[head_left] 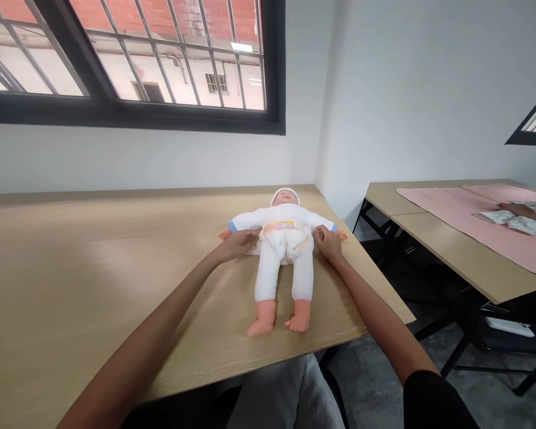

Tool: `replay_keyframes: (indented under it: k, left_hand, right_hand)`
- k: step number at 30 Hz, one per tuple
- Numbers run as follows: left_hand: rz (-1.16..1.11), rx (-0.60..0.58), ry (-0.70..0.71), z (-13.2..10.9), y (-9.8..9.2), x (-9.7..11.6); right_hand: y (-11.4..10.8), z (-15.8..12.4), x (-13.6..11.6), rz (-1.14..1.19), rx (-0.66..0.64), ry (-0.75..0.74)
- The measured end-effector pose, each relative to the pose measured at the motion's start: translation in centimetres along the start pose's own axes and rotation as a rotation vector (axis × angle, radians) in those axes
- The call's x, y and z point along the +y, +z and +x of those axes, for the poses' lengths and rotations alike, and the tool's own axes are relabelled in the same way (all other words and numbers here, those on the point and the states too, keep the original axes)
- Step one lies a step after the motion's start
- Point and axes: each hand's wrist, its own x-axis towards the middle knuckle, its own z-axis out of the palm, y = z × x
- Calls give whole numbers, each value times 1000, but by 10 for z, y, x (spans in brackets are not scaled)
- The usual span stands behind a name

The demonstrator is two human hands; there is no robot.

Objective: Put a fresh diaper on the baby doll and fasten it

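Note:
A baby doll (284, 238) lies on its back on a light wooden table (93, 280), its head at the far end and its bare pink feet toward me. It wears a white cap, a white long-sleeved garment with blue cuffs, white leggings and a disposable diaper (282, 245). My left hand (236, 245) grips the garment's edge at the doll's hip on the left side. On the other side, my right hand (328, 244) pinches the garment at the doll's waist, close to its arm.
A second table (469, 262) to the right carries a pink cloth (464, 223), where another person's hand (516, 210) rests on a white cloth (509, 220). A wall and barred window stand behind my table. Grey trousers (286, 396) show below its front edge.

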Motion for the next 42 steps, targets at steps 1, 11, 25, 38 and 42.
replay_keyframes:
  k: [1, 11, 25, 38, 42]
  left_hand:
    - [23, -75, 28, 1, 3, -5]
    - [17, -3, 38, 12, 6, -13]
    - [-267, -49, -53, 8, -33, -9]
    - [-601, -41, -77, 17, -41, -29]
    - [-558, -26, -100, 15, -46, -29]
  right_hand:
    - [-1, 0, 0, 6, -1, 8]
    - [-1, 0, 3, -11, -3, 14]
    - [-22, 1, -18, 238, 168, 81]
    - [8, 40, -178, -240, -369, -443]
    - [9, 50, -171, -281, -388, -330]
